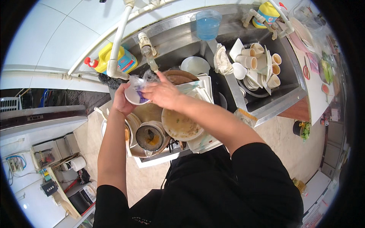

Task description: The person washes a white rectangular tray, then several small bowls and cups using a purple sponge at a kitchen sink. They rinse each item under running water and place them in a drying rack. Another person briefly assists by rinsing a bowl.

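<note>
My left hand [122, 99] grips a small white bowl [131, 96] by its side, tilted below the tap. The fingers of my right hand [164, 92] press a purple scrubbing cloth [142, 97] against the bowl's inside; one finger points up towards the tap's spout. From the tap [148, 54] water splashes at the bowl's far rim. Beneath my hands the sink holds stacked dirty dishes. Among them are a large plate with food scraps [182, 126], a pot or jug with murky liquid [148, 138] and, behind my right hand, a round brown lid or tray [179, 76].
Yellow detergent jugs [115, 61] [266, 14] stand behind the sinks. A clear tub of blue liquid [208, 25] rests on the ledge. White cups [246, 61] and plates fill the right basin. A wet rag [223, 59] drapes the divider. White pipes [118, 37] hang close to my left hand.
</note>
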Tool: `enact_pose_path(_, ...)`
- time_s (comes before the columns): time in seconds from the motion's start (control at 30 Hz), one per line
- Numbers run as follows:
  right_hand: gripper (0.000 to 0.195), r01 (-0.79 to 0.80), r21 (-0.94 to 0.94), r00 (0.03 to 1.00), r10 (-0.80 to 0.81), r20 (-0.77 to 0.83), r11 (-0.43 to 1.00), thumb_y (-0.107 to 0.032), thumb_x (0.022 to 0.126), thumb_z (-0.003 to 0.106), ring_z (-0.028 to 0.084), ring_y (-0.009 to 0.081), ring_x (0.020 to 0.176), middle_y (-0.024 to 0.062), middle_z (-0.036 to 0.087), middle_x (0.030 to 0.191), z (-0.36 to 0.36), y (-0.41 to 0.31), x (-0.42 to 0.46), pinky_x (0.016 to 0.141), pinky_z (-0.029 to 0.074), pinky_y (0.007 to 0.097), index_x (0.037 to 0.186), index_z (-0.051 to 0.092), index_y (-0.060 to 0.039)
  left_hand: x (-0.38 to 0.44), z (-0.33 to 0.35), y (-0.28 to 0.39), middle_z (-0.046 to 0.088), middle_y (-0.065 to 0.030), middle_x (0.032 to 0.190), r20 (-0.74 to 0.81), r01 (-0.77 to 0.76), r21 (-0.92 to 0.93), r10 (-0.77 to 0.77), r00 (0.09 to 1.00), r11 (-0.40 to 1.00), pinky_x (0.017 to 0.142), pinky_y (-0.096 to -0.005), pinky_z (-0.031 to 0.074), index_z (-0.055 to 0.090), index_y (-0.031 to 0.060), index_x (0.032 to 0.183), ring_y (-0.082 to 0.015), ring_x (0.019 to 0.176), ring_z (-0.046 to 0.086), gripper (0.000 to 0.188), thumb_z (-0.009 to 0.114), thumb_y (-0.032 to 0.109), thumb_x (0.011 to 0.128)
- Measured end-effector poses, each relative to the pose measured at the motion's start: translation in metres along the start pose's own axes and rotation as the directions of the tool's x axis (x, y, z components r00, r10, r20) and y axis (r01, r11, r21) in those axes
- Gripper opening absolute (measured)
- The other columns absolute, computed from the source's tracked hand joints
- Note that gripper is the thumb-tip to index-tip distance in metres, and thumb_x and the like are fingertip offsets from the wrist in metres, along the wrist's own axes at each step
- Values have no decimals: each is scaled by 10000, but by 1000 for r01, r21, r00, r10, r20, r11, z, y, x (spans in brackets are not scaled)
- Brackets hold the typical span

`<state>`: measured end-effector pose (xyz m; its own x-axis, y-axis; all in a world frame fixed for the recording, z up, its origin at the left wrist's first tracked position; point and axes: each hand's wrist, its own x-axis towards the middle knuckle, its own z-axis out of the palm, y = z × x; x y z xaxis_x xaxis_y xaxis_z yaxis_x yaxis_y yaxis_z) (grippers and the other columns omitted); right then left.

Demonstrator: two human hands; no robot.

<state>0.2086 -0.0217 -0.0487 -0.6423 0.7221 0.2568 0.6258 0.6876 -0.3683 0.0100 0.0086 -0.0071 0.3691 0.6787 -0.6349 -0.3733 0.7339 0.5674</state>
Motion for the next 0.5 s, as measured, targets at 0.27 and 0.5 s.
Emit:
enact_pose_path(0.27,398,-242,942,726,687,18,232,-377,925,571,631,378,890,185,665,971,20,-23,36,764,488,441,1070,576,-6,27,-1,-38,615,-41,1195,-184,-322,-113,299,936,940,939,-422,466,535,114,1241,-225,1093,587,481,418,500,981)
enact_pose_path(0.5,350,-438,899,329,934,143,16,-281,967,477,590,381,1042,206,631,1118,40,-8,48,894,444,443,1116,599,11,3,6,-41,556,-105,1303,-283,-291,-183,233,930,939,1034,-459,416,492,28,1278,-265,1222,518,406,340,318,1038)
